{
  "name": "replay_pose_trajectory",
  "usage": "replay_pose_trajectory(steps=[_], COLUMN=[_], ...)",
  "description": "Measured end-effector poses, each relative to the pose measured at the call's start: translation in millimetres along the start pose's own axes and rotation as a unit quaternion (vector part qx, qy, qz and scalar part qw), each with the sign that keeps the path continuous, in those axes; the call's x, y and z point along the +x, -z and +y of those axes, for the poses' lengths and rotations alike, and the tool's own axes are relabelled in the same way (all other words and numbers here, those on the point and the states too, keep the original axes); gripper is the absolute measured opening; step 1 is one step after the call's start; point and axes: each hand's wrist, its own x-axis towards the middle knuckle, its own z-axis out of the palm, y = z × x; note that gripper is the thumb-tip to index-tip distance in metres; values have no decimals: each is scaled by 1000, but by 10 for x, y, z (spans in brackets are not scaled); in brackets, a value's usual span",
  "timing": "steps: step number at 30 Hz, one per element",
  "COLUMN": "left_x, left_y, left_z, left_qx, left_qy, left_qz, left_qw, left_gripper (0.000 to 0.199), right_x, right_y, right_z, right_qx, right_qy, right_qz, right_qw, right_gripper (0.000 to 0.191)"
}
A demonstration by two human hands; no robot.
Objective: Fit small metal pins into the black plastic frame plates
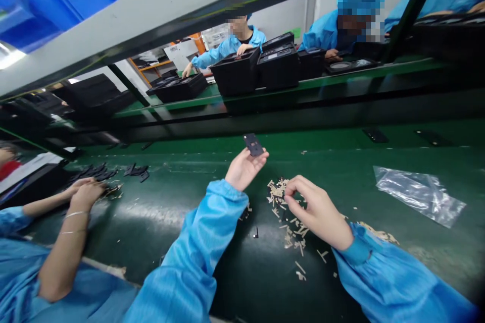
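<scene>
A flat black rectangular part [253, 145] with small cutouts is held up by my left hand [245, 169], its fingers under and beside the part. To the right, my right hand [316, 209] is closed in a pinch over a pile of small beige and black scraps [278, 190]; whatever lies between its fingertips is too small to make out. More beige scraps [297, 236] are scattered below the pile. A small black piece with a white spot [255, 233] lies on the green table [189, 242] between my forearms.
At the left, a co-worker's hands [87, 193] work beside black parts [94, 171]. A clear plastic bag [420, 194] lies at the right. Two black parts [375, 135] rest farther back. Beyond a green ledge stand black trays [237, 73] and people in blue.
</scene>
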Motion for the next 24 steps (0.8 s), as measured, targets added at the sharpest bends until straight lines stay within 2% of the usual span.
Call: replay_pose_trajectory(steps=[2,4,6,8,12,18,20,24], left_x=[-330,-571,-718,-795,-858,-900,-911,-943], left_y=[-126,-225,-300,-352,-392,-354,-353,-404], left_z=[-78,-145,-195,-225,-240,-261,-269,-261], left_qx=[-81,-224,-278,-250,-161,2,6,-61], left_qy=[22,71,91,80,32,-39,-37,-26], left_qz=[-22,-69,-100,-93,-38,-22,-12,28], left_qw=[996,970,951,960,986,999,999,997], left_gripper=[31,31,36,33,19,13,16,19], right_x=[-10,-16,-18,-19,-29,-37,-36,-52], right_y=[8,14,10,-4,-30,-29,-36,-60], right_z=[-29,-54,-70,-74,-73,-91,-93,-99], right_qx=[44,77,98,114,143,134,132,108], right_qy=[-3,-9,-28,-60,-119,-144,-143,-133], right_qz=[3,12,27,44,72,101,105,121], right_qw=[999,997,994,991,980,975,975,978], right_gripper=[12,11,11,10,11,12,12,11])
